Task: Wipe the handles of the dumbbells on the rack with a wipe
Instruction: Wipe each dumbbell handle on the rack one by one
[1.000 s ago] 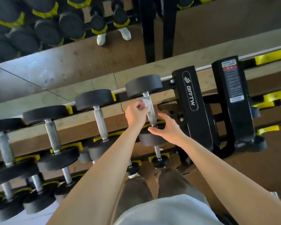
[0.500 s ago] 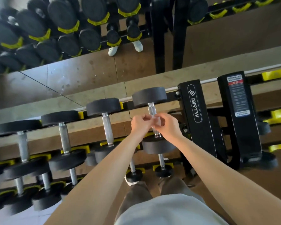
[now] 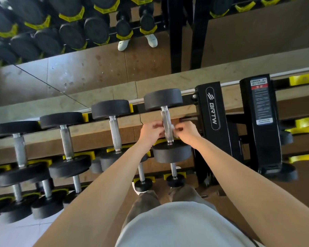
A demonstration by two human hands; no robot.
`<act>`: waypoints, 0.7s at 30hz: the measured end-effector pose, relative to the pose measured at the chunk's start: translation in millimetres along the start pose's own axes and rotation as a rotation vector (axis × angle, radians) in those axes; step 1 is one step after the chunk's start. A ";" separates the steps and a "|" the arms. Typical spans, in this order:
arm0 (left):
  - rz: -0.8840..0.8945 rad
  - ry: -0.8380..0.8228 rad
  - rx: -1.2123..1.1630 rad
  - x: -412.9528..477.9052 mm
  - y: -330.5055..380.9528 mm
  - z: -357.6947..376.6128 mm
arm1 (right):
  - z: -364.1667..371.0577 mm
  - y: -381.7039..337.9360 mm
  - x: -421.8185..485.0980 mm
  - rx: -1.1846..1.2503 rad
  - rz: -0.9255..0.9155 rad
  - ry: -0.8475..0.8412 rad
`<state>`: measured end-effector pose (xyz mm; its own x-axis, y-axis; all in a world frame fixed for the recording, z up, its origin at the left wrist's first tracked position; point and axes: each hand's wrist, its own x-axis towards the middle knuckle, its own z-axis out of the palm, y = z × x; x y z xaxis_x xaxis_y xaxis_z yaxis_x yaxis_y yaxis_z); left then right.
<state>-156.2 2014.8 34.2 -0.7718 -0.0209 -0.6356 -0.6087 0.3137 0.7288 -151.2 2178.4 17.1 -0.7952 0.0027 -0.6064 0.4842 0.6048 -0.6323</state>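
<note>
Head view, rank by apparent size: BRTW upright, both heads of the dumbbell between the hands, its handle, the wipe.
1. BRTW upright
2. far head and near head: they look alike, and the near one is closer to the camera, so not ranked
3. handle
4. wipe, only scraps visible

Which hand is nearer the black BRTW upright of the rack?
Right. The right hand sits between the dumbbell handle and the BRTW upright, close to the upright; the left hand is on the handle's other side, farther left. Both pinch the wipe.
</note>
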 end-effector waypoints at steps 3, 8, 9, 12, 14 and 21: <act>-0.016 -0.005 -0.004 3.3 -0.2 -2.4 | -9.2 8.8 1.5 -0.104 0.013 -0.147; -0.047 -0.030 -0.036 2.9 -1.3 -5.2 | -9.3 -16.4 16.9 0.251 0.008 0.240; -0.044 -0.036 -0.041 2.4 -1.3 -6.1 | -6.4 -20.7 19.3 0.277 0.014 0.235; 0.011 -0.013 -0.007 1.3 -3.1 -7.4 | 3.7 -17.9 15.5 0.184 -0.007 0.149; 0.105 0.051 0.078 -0.1 -5.8 -8.0 | 3.2 -6.3 8.0 0.020 -0.044 0.099; 0.284 -0.072 0.165 -7.7 -10.2 -0.8 | -3.5 -3.2 -15.5 0.176 -0.156 0.090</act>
<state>-144.3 2011.1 31.8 -0.8878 0.1547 -0.4334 -0.3284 0.4468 0.8322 -141.7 2179.2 30.2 -0.8909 -0.0038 -0.4542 0.4029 0.4551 -0.7941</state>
